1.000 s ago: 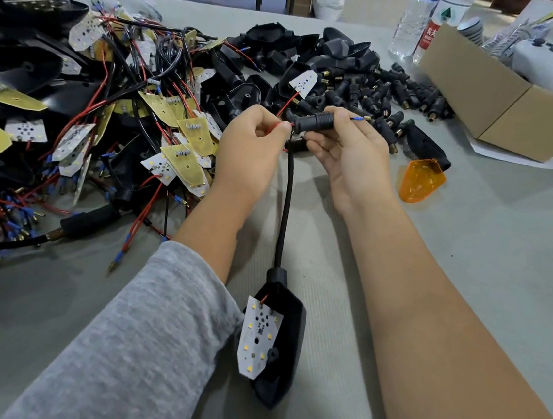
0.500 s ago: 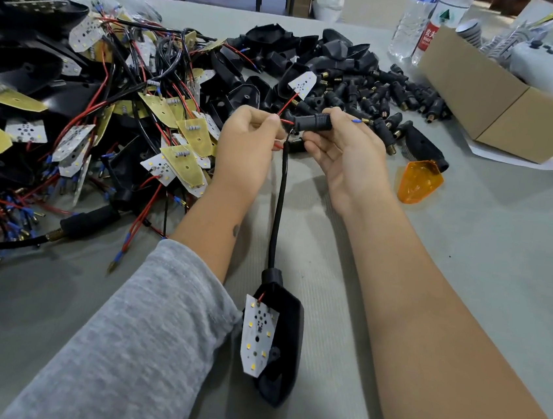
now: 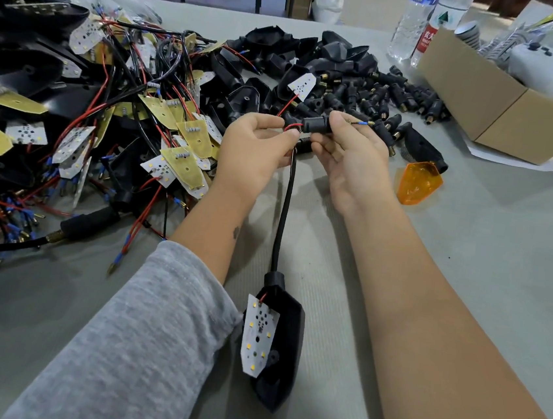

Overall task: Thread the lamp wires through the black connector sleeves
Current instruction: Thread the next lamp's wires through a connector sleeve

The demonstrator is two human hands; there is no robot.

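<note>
The wire tip (image 3: 362,123) now projects farther from the sleeve (image 3: 315,124) toward 3 o'clock than a second ago. The right hand (image 3: 349,155) grips the sleeve; the left hand (image 3: 257,152) pinches the red wire (image 3: 290,126). Threading appears nearly complete.

Two bottles (image 3: 411,22), one orange lens (image 3: 418,182)

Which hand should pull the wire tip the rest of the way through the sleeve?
Probably right. The right hand already holds the sleeve and the blue wire tip sticks out past its fingers. The left hand is pinching the red wire at the entry end.
</note>
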